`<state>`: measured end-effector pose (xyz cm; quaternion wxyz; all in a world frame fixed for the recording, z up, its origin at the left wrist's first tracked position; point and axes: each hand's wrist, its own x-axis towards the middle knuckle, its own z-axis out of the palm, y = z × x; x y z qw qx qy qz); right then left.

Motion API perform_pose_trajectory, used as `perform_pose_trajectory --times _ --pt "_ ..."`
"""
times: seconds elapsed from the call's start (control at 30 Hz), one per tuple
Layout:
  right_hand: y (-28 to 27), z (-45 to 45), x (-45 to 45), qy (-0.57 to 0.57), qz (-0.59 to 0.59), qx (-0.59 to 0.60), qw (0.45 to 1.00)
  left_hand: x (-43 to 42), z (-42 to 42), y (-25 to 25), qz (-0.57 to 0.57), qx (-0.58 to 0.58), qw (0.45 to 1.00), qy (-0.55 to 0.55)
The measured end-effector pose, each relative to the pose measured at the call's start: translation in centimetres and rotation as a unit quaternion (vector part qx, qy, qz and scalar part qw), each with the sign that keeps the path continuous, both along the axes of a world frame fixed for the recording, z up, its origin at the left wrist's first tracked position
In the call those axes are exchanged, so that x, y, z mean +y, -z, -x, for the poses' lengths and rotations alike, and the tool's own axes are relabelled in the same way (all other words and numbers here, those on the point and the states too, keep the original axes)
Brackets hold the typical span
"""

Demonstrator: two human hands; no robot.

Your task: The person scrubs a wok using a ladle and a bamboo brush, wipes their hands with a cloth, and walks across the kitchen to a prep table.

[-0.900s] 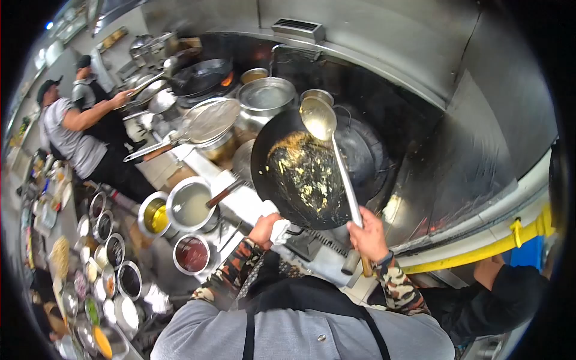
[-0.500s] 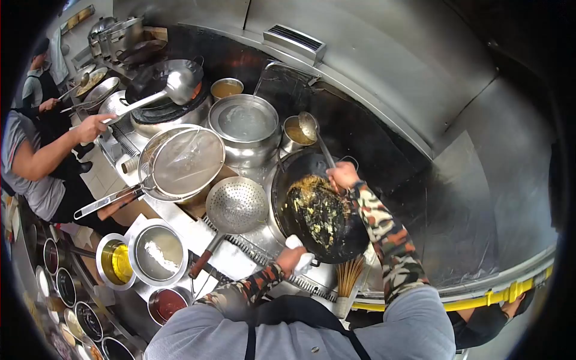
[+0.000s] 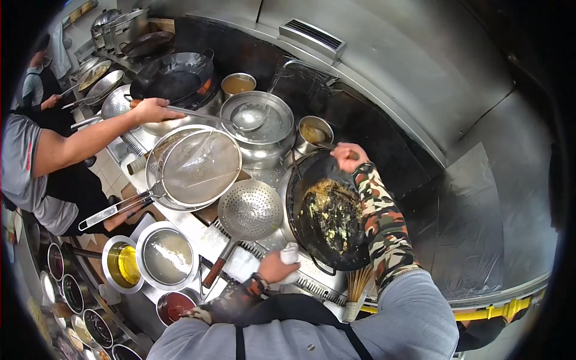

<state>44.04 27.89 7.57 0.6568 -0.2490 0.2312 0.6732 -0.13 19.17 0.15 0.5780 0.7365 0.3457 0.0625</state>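
My right hand [image 3: 350,157] is closed around the handle of a ladle [image 3: 326,146], above the far rim of a black wok [image 3: 303,231]. The ladle's bowl end is down in a small steel pot [image 3: 313,123] of yellowish liquid, mostly hidden. Browned food bits with pale and greenish pieces [image 3: 330,210] lie across the wok's bottom. My left hand [image 3: 275,267] grips a folded white cloth [image 3: 290,255], left of the wok's near loop handle and apart from it.
A co-worker's hand [image 3: 157,111] on the left holds another ladle [image 3: 249,117] in a large water pot [image 3: 227,114]. Nearby are a mesh strainer [image 3: 201,168], a perforated skimmer [image 3: 250,210], an oil pot [image 3: 112,273] and a bamboo brush [image 3: 358,282].
My ladle has dropped into the small pot. My left hand with the cloth has moved away from the wok's rim. The co-worker's ladle has moved from the other wok into the water pot.
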Motion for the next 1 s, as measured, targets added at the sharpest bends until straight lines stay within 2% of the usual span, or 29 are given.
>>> perform_pose_trajectory --times 0.03,0.07,0.1,0.13,0.17,0.2,0.23,0.27,0.3,0.33,0.4,0.47,0.53,0.57,0.67,0.73,0.77,0.8,0.83,0.87,0.9,0.93,1.0 --pt "-0.7 1.1 -0.2 0.026 0.009 0.03 0.999 0.7 1.0 2.0 -0.19 -0.021 0.981 0.02" --pt "-1.4 2.2 -0.4 0.053 0.019 0.059 0.997 0.8 2.1 3.7 -0.236 0.034 0.971 -0.028" --pt "-1.9 3.1 -0.7 0.081 0.028 0.087 0.993 1.3 3.2 3.3 -0.232 0.083 0.969 -0.006" --pt "-2.4 3.6 -0.4 0.004 0.073 0.031 0.997 1.9 4.2 2.7 -0.228 0.131 0.965 0.015" --pt "-2.6 3.5 0.3 -0.131 0.117 -0.011 0.984 2.3 5.1 3.6 -0.231 0.133 0.964 0.016" --pt "-2.0 2.7 0.4 -0.272 0.124 -0.205 0.932 2.4 5.9 5.3 -0.252 0.143 0.957 0.022" --pt "-3.7 4.2 0.0 -0.338 0.176 -0.433 0.817 2.1 6.4 6.3 -0.272 0.153 0.95 0.027" --pt "-5.4 5.7 -0.6 -0.381 0.217 -0.629 0.642 1.6 6.6 7.2 -0.271 0.152 0.95 0.028" --pt "-6.6 7.2 -1.3 -0.381 0.217 -0.63 0.641 1.5 6.8 7.7 -0.294 0.151 0.944 -0.001" --pt "-7.8 8.8 -2.2 -0.376 0.262 -0.74 0.493 1.8 6.6 7.9 -0.321 0.148 0.935 -0.031" --pt "-8.4 11.3 -4.4 -0.331 0.328 -0.873 0.146 1.9 6.5 7.1 -0.286 0.152 0.946 -0.021" --pt "-6.4 10.7 -6.7 -0.236 0.209 -0.942 0.116 1.7 6.3 6.6 -0.249 0.155 0.955 -0.033" --pt "-8.4 15.0 -6.2 -0.212 0.186 -0.81 0.514 1.7 6.3 7.8 -0.245 0.146 0.958 -0.022" --pt "-7.7 14.7 -5.5 -0.198 0.116 -0.785 0.576 1.6 6.3 8.2 -0.257 0.143 0.955 -0.038" --pt "-6.2 15.2 -1.2 -0.248 0.119 -0.814 0.511 1.5 6.4 7.7 -0.249 0.149 0.956 -0.046" --pt "-3.1 16.7 2.7 -0.272 0.166 -0.813 0.487 1.6 6.8 7.6 -0.23 0.124 0.964 -0.058" --pt "-0.7 16.5 4.8 -0.293 0.156 -0.774 0.539 1.6 6.9 7.5 -0.211 0.125 0.967 -0.063" --pt "-0.5 17.1 5.8 -0.297 0.127 -0.657 0.681 1.6 7.1 7.7 -0.212 0.126 0.967 -0.067" --pt "-0.3 17.8 6.8 -0.29 0.126 -0.521 0.793 1.6 7.4 7.9 -0.212 0.101 0.97 -0.069" --pt "-0.5 17.7 6.7 -0.293 0.123 -0.521 0.792 1.5 7.7 8.0 -0.212 0.076 0.972 -0.071" --pt "-0.9 17.6 6.0 -0.261 0.049 -0.333 0.905 1.2 7.9 7.5 -0.196 0.07 0.975 -0.082" --pt "-1.3 17.4 5.4 -0.214 -0.027 -0.127 0.968 0.9 8.3 7.5 -0.197 0.072 0.974 -0.084" --pt "-2.1 17.4 2.9 -0.204 -0.065 -0.122 0.969 -0.2 8.7 7.4 -0.265 0.021 0.957 -0.115"
